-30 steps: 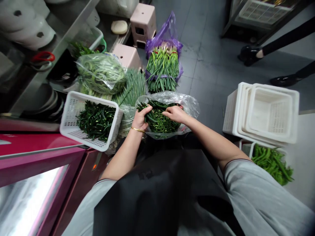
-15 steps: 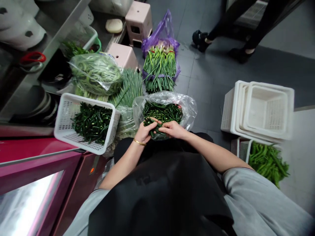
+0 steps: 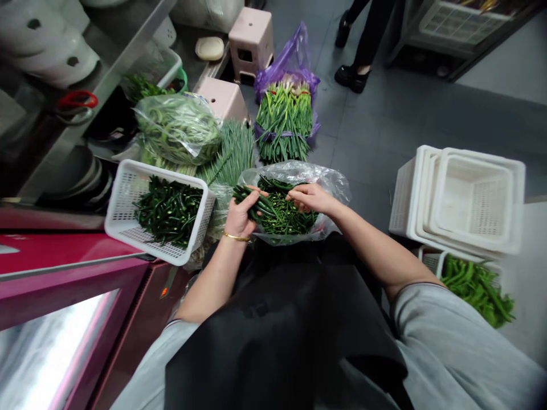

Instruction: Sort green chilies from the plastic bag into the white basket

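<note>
My left hand (image 3: 240, 215), with a gold bangle at its wrist, is closed round a bunch of dark green chili peppers (image 3: 256, 206). It is over the left side of a clear plastic bag (image 3: 335, 181) full of more green chilies (image 3: 290, 219). Above the bag's right half, my right hand (image 3: 314, 199) has its fingers curled and pinched together; whatever they may hold is hidden. To the left stands a white perforated basket (image 3: 122, 196) with a heap of dark green chilies (image 3: 171, 210) in it.
Bundled green stalks (image 3: 284, 119) lie in a purple bag ahead, near pink stools (image 3: 252, 34). A bag of green beans (image 3: 179, 128) lies left of them. Stacked white baskets (image 3: 404, 193) and light green peppers (image 3: 476, 287) are at right. A person's legs (image 3: 374, 34) show beyond.
My hands have moved apart: the left, still holding chilies, went left, and the right moved right and up over the bag. The other person's legs have shifted left and away.
</note>
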`<state>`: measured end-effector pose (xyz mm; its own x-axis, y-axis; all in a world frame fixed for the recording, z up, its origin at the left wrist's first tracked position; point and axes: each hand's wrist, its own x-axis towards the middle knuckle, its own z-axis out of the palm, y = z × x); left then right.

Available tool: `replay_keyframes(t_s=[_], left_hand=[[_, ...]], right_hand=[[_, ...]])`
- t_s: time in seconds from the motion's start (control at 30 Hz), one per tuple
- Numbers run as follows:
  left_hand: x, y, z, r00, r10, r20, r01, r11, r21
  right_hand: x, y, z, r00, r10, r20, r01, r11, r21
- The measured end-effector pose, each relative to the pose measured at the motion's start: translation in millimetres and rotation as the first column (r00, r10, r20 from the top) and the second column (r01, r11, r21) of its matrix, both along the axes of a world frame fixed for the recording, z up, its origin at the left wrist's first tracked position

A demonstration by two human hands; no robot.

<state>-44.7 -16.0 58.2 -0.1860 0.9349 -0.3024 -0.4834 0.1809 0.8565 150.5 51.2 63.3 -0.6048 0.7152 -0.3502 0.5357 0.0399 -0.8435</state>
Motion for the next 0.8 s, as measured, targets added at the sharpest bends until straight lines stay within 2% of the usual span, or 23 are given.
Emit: replay_keyframes(t_s=[0.07,0.1,0.17,0.27,0.37,0.43,0.47,0.5,0.53,0.6,0.67,0.7,0.8], left_hand=[[3,0,-4.8,1.0,-0.029,-0.002,0.029,0.999,-0.017],[4,-2,-6.2,0.999,-0.041,-0.011,0.041,0.999,-0.016],[7,-6,-7.0,0.995,-0.094,-0.035,0.094,0.996,-0.012],[7,-12,-6.7,0.953,-0.294,-0.069,0.289,0.954,-0.074],[6,-15,-9.9,0.909,-0.411,-0.065,0.4,0.907,-0.132],[5,-13,-15.0,0.91,-0.415,-0.023,0.406,0.899,-0.162],[4,-11,-18.1,0.915,-0.403,0.009,0.398,0.898,-0.189],[2,-9,-21.3,0.924,-0.38,0.045,0.381,0.898,-0.222],[1,-7,-24.2,0.935,-0.346,0.077,0.354,0.9,-0.254],[-1,-4,-29.1,0.95,-0.291,0.11,0.311,0.905,-0.292],[-1,-1,-32.3,0.953,-0.286,0.097,0.302,0.908,-0.29],[0,1,-33.6,0.954,-0.292,0.074,0.301,0.911,-0.281],[3,8,-36.9,0.965,-0.261,-0.021,0.248,0.935,-0.255]], right_hand=[[-5,-9,-4.1,0.987,0.02,-0.158,-0.047,0.985,-0.166],[-8,-16,-5.5,0.978,0.039,-0.207,-0.079,0.979,-0.186],[-13,-33,-7.9,0.967,0.06,-0.246,-0.097,0.985,-0.141],[-14,-55,-11.3,0.957,0.163,-0.24,-0.18,0.983,-0.05],[-7,-63,-10.5,0.931,0.354,-0.087,-0.341,0.93,0.135],[-1,-57,-7.7,0.89,0.432,0.148,-0.457,0.843,0.283],[1,-50,-6.9,0.847,0.45,0.282,-0.524,0.793,0.31],[3,-41,-7.2,0.794,0.448,0.41,-0.582,0.756,0.301],[4,-31,-9.1,0.747,0.419,0.517,-0.61,0.742,0.278],[0,-11,-18.3,0.713,0.264,0.65,-0.553,0.781,0.29],[-7,6,-32.2,0.729,0.078,0.68,-0.438,0.817,0.376],[-12,11,-39.1,0.739,0.032,0.673,-0.403,0.821,0.403],[-19,22,-49.3,0.782,0.041,0.622,-0.374,0.829,0.415]])
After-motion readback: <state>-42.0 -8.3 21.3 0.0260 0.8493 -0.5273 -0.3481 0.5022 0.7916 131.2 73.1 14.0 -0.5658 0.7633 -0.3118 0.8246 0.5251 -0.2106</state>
